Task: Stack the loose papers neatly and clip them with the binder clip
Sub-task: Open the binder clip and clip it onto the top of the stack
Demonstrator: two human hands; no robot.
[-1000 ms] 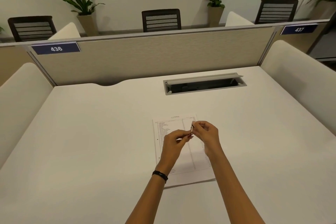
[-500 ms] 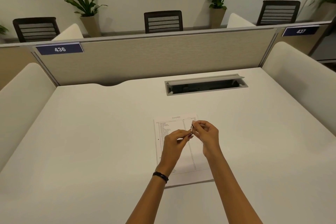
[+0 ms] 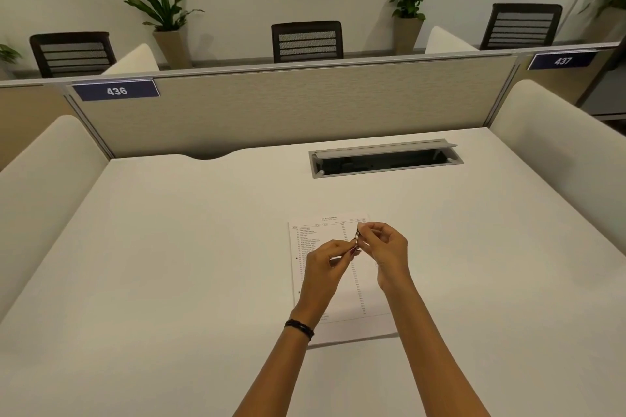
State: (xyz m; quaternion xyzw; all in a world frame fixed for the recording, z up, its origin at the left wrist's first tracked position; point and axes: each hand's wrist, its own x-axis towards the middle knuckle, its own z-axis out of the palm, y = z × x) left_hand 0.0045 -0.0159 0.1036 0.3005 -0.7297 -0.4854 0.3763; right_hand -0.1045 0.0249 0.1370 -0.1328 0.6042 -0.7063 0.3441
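Papers look stacked already on the table, so the left hand and right hand are both pinching the binder clip, which probably needs squeezing open next.

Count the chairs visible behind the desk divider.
3: one chair at far left, one chair in the middle, one chair at far right. The divider could hide more.

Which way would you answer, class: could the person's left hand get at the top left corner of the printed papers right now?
Probably yes. The left hand hovers just above the papers, and that corner lies bare on the desk; however, both hands are pinching the binder clip.
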